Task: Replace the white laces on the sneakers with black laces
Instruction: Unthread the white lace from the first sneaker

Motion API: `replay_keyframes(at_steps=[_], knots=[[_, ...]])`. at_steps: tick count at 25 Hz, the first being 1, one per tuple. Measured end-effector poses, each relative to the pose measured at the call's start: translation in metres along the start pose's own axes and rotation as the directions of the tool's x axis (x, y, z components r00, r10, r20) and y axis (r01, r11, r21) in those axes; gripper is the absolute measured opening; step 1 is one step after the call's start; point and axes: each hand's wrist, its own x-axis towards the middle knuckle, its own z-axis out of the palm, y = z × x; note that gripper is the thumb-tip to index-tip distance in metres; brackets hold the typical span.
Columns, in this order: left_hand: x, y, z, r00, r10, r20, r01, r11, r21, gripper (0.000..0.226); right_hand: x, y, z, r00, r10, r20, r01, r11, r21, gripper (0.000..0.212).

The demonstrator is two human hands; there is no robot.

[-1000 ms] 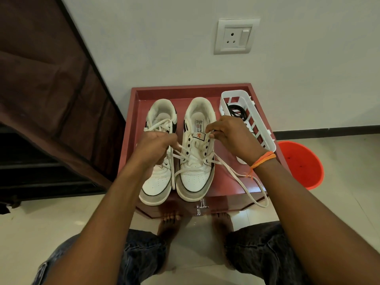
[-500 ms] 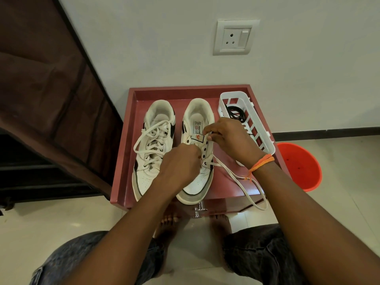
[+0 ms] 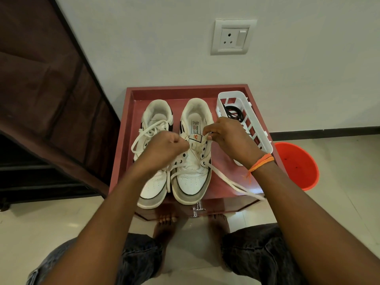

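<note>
Right hand [image 3: 230,138]: pinches white cotton lace [image 3: 230,183] at right-side white leather sneaker [image 3: 193,161]; left hand [image 3: 164,149] likewise. Step: unlacing. Next: free lower eyelets.

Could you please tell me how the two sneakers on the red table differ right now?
The left sneaker is still fully laced, while the right sneaker has its upper eyelets empty and loose lace trailing off the table. Both hands work at the right sneaker's tongue; none holds the left sneaker. Both are white, toes toward the person.
</note>
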Motion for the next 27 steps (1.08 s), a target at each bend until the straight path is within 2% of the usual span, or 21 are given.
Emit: replay_keyframes(at_steps=[2,3,4,5,6,7,8,10,12,13,15,18,21,23,25,27], knots=[[0.000,0.003,-0.016,0.979,-0.156,-0.132,0.113,0.952,-0.284,0.035,0.001,0.001,0.001,1.000,0.014,0.016,-0.014,1.000,0.011,0.017],[0.000,0.002,-0.019,0.961,-0.180,-0.208,0.117,0.952,-0.284,0.037,0.002,0.001,0.001,1.000,0.023,0.020,-0.023,1.000,0.017,0.017],[-0.002,0.000,-0.017,0.949,-0.129,-0.286,0.095,0.987,-0.131,0.036,0.002,0.001,0.001,0.999,0.029,0.020,-0.029,0.999,0.019,0.017],[-0.004,-0.001,-0.012,0.940,-0.038,-0.339,0.074,0.993,0.094,0.031,0.002,0.001,0.001,0.999,0.030,0.019,-0.030,0.999,0.018,0.017],[-0.006,-0.002,-0.005,0.921,0.058,-0.385,0.061,0.955,0.291,0.022,0.003,0.000,0.001,0.999,0.029,0.020,-0.029,0.999,0.018,0.017],[-0.008,0.000,0.001,0.906,0.138,-0.401,0.041,0.913,0.406,0.012,0.003,-0.001,0.001,0.999,0.030,0.024,-0.031,0.999,0.018,0.017],[-0.008,0.002,0.007,0.903,0.211,-0.374,-0.016,0.887,0.462,0.008,0.003,-0.002,0.001,0.999,0.033,0.029,-0.034,0.999,0.019,0.017],[-0.006,0.006,0.021,0.939,0.302,-0.164,-0.163,0.810,0.563,0.018,0.003,-0.003,0.001,0.999,0.038,0.028,-0.038,0.999,0.017,0.018],[-0.004,0.002,0.036,0.957,0.288,0.038,-0.238,0.701,0.672,0.020,0.003,-0.003,0.001,0.999,0.044,0.026,-0.044,0.999,0.016,0.018],[-0.005,-0.001,0.040,0.962,0.258,0.084,-0.241,0.670,0.702,0.017,0.002,-0.003,0.001,0.999,0.044,0.026,-0.045,0.999,0.017,0.019],[-0.005,-0.007,0.042,0.970,0.219,0.106,-0.233,0.706,0.669,0.015,0.002,-0.002,0.001,0.999,0.047,0.026,-0.047,0.999,0.017,0.018],[0.002,-0.011,0.036,0.973,0.198,0.116,-0.228,0.772,0.593,0.031,0.002,-0.003,0.000,0.998,0.053,0.031,-0.054,0.998,0.018,0.017],[0.005,-0.014,0.031,0.978,0.184,0.095,-0.204,0.788,0.581,0.041,0.001,-0.004,0.000,0.998,0.056,0.032,-0.057,0.998,0.020,0.018],[0.003,-0.015,0.034,0.978,0.190,0.090,-0.206,0.774,0.599,0.033,0.001,-0.004,0.000,0.998,0.057,0.033,-0.057,0.998,0.011,0.018],[0.004,-0.013,0.037,0.972,0.205,0.117,-0.230,0.719,0.656,0.018,0.002,-0.005,0.000,0.998,0.056,0.031,-0.056,0.998,0.007,0.017],[0.006,-0.014,0.039,0.964,0.231,0.135,-0.256,0.654,0.712,0.013,0.002,-0.005,0.000,0.998,0.054,0.031,-0.054,0.999,0.008,0.018]])
